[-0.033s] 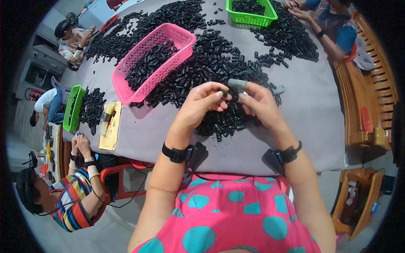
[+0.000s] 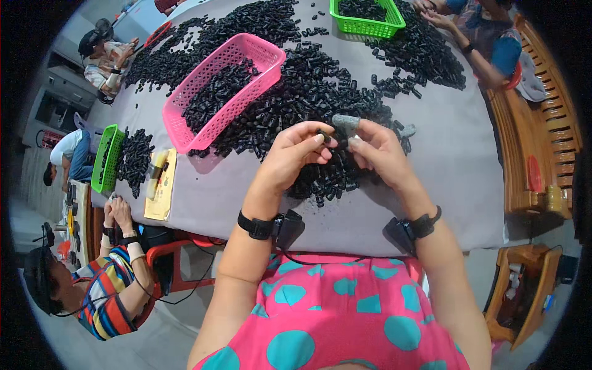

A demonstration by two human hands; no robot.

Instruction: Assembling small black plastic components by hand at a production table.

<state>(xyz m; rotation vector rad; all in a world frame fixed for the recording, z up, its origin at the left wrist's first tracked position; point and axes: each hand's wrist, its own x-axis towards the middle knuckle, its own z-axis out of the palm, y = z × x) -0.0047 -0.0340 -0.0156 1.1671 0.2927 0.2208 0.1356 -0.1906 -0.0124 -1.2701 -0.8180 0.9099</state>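
My left hand (image 2: 295, 150) pinches a small black cylindrical piece (image 2: 323, 138) between thumb and fingertips, over the near edge of a big pile of similar black pieces (image 2: 308, 92). Just to its right, my right hand (image 2: 381, 150) has its thumb drawn in against the index finger, which wears a grey finger sleeve (image 2: 346, 121). Something small and pale (image 2: 354, 141) shows at that thumb tip, too small to name. A second grey tip (image 2: 407, 131) pokes out beyond the right hand. The two hands are close together but apart.
A pink basket (image 2: 213, 129) partly filled with black pieces sits left of the pile. Green baskets (image 2: 370, 28) (image 2: 106, 159) stand at the far right and left edge. A yellow envelope (image 2: 161, 191) lies at left. Other people sit around the cloth-covered table (image 2: 444, 209).
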